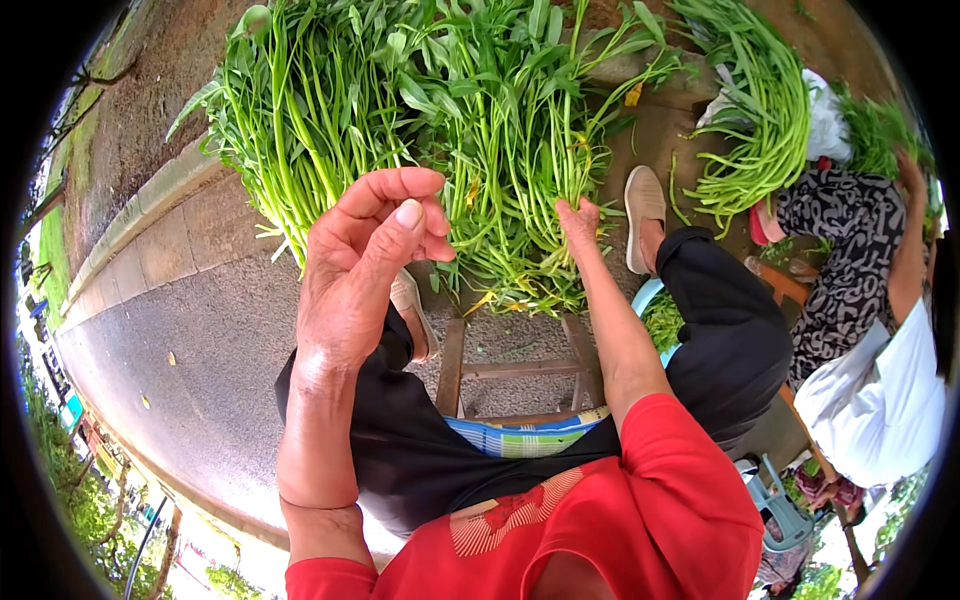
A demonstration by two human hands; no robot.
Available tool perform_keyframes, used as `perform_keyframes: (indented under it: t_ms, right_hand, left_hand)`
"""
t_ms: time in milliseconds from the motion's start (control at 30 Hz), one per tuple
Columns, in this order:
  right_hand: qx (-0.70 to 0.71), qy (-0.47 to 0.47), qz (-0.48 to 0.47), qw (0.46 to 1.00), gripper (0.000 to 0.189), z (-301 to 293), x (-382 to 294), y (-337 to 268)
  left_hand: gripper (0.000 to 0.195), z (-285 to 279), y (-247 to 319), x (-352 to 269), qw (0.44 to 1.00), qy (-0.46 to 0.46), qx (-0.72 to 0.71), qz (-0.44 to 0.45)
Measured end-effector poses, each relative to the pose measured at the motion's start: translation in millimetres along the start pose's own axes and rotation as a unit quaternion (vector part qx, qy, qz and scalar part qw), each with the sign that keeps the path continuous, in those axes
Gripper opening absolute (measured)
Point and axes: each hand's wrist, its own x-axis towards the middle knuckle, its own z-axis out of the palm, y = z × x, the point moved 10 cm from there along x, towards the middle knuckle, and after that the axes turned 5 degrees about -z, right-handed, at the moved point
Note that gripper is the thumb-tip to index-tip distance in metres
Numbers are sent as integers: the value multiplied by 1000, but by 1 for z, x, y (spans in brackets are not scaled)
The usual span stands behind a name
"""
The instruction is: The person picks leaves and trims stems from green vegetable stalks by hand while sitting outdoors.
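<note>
Raised in front of the pile, my left hand [375,251] is loosely curled, with a gap between thumb and forefinger and nothing visible in it. My right hand [581,225] is closed around the lower stems of some leafy greens [566,161], which look like water spinach. A large bundle of the same greens [300,120] lies behind my left hand, leaves away from me. Between the hands, more stems [487,187] are heaped, with a few yellowed leaves [472,193] among them. Cut stem ends and loose bits lie at the near edge of the heap.
A wooden stool frame [517,369] stands between my legs. Beside my right leg is a light blue basin [646,296] with greens. Another bundle [765,112] lies at upper right, near a seated person in a white top [874,405]. A stone kerb [142,217] curves along the left.
</note>
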Motion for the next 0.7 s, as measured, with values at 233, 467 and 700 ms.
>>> perform_keyframes:
  t_ms: [233, 467, 700]
  right_hand:
    - [192, -134, 115, 965, 13, 11, -19, -39]
    - [356, -205, 120, 904, 18, 17, -50, -106]
    - [338, -210, -14, 917, 17, 1, -80, -203]
  left_hand:
    - [23, -2, -4, 4, 1000, -10, 10, -9]
    - [23, 1, -11, 10, 1000, -24, 10, -8]
    - [24, -1, -20, 13, 999, -6, 46, 6]
